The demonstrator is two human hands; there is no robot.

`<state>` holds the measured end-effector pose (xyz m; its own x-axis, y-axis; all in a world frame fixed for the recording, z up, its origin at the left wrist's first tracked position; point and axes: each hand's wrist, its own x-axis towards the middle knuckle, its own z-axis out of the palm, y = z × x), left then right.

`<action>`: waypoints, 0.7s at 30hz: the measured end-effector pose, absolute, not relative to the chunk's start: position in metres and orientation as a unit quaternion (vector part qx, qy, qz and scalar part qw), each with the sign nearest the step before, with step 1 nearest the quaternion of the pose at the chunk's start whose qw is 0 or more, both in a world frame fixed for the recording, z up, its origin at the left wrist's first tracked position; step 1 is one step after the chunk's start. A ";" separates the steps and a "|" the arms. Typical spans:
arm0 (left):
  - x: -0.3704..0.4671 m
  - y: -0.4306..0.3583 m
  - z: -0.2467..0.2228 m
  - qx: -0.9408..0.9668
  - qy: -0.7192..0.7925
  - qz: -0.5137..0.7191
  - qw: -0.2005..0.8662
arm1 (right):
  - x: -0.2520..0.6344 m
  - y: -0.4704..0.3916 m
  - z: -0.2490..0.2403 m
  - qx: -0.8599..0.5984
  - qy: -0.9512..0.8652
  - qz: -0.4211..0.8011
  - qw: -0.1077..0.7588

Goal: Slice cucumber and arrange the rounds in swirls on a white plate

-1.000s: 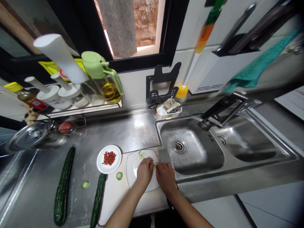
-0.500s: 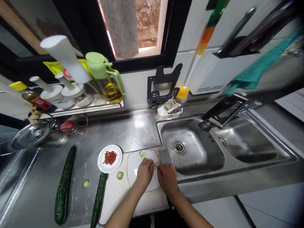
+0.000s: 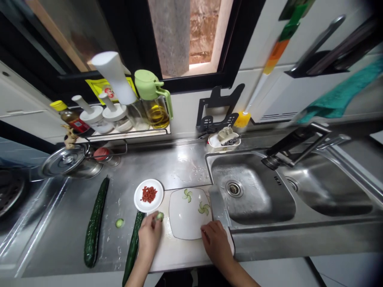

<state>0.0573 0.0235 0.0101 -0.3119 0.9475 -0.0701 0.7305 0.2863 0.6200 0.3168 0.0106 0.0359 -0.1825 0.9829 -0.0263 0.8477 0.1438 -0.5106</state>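
My left hand [image 3: 150, 232] has its fingertips at a small stack of cucumber slices [image 3: 160, 216] on the cutting board [image 3: 170, 255], left of a square white plate [image 3: 187, 223]. On that plate lie two pinwheels of thin cucumber slices, one [image 3: 187, 195] near the back edge and one [image 3: 204, 209] near the right edge. My right hand [image 3: 216, 242] rests by the plate's lower right edge, fingers bent together; whether they hold anything is hidden. A round white plate [image 3: 136, 198] of small red pieces [image 3: 149, 194] stands behind my left hand.
A cut cucumber [image 3: 131, 249] lies beside the board, a whole one [image 3: 96, 223] farther left, with a cucumber end [image 3: 119, 223] between them. A knife blade [image 3: 218, 203] lies between plate and sink [image 3: 251, 191]. Bottles and an oil jug [image 3: 155, 101] stand on the back shelf.
My left hand has moved left from the pinwheel to the slices on the board. My right hand has drawn back to the plate's lower right edge. The view has shifted left.
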 end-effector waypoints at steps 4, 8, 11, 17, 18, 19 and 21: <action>0.048 0.018 0.001 0.534 0.788 0.229 0.204 | 0.304 0.007 0.036 -0.599 -0.755 0.215 0.156; 0.052 0.023 -0.003 0.536 0.784 0.236 0.206 | 0.296 0.005 0.037 -0.583 -0.769 0.214 0.153; 0.053 0.027 -0.004 0.530 0.788 0.240 0.202 | 0.295 0.004 0.036 -0.576 -0.776 0.209 0.152; 0.051 0.031 0.001 0.499 0.797 0.247 0.232 | 0.293 0.001 0.035 -0.574 -0.774 0.218 0.156; 0.050 0.031 0.003 0.496 0.796 0.251 0.240 | 0.292 0.001 0.036 -0.573 -0.772 0.224 0.159; 0.050 0.031 0.004 0.493 0.793 0.255 0.252 | 0.291 0.002 0.036 -0.572 -0.770 0.232 0.162; 0.050 0.031 0.007 0.485 0.783 0.266 0.285 | 0.288 0.004 0.036 -0.568 -0.764 0.251 0.172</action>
